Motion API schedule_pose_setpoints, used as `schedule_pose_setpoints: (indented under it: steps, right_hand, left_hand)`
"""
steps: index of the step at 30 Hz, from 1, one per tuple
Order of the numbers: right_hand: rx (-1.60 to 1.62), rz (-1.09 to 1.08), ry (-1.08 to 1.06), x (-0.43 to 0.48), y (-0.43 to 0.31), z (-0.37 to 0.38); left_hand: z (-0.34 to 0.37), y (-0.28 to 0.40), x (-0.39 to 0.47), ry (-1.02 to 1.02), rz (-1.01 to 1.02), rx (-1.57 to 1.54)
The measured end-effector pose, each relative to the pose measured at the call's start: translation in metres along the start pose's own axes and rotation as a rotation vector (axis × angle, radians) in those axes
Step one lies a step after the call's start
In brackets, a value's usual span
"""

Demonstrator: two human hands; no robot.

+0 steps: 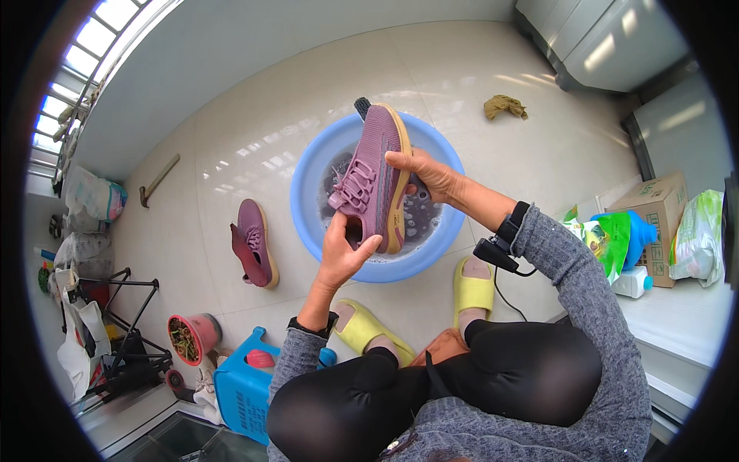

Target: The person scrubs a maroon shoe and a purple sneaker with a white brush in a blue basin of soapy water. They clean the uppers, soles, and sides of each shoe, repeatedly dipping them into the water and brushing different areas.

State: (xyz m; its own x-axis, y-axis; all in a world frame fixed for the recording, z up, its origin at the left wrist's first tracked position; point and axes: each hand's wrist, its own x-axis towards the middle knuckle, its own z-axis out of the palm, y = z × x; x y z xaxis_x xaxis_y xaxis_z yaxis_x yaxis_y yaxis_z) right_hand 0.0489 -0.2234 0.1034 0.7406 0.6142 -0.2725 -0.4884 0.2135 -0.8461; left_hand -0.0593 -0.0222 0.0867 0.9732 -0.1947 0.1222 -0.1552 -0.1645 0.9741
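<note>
Both hands hold a purple knit sneaker (375, 144) above a blue plastic basin (306, 231) of dark, sudsy water (424, 219). My left hand (340, 254) grips the heel end, with the thumb along the collar by the shoe's opening. My right hand (427, 173) clasps the tan sole side near the forefoot, thumb over the upper. Behind the toe, a dark bristled brush end (362, 107) sticks out over the basin's far rim; its remainder is hidden. The matching sneaker (251, 222) lies on the floor to the left, a dark red insole (245, 254) against it.
A hammer (159, 182) lies on the floor at left; a crumpled brown cloth (505, 107) at far right. Near my left arm stand a blue plastic stool (242, 387) and a potted plant (193, 338). Bottles and bags, including a blue jug (638, 237), and a cardboard box (658, 202) are at right.
</note>
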Motion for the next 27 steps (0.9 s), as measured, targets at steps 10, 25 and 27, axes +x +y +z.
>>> schedule_pose_setpoints:
  steps: [10, 25, 27]
  right_hand:
    - [-0.727, -0.304, 0.212, 0.0, -0.012, 0.038]
    - [-0.907, -0.467, 0.136, -0.009, -0.013, 0.045]
    - [-0.799, -0.376, 0.089, -0.008, -0.012, 0.035]
  left_hand:
    - [-0.012, -0.025, 0.034, 0.082, -0.501, -1.433]
    - [-0.009, -0.044, 0.034, 0.131, -0.585, -1.527]
    - [-0.008, -0.037, 0.033, 0.114, -0.564, -1.56]
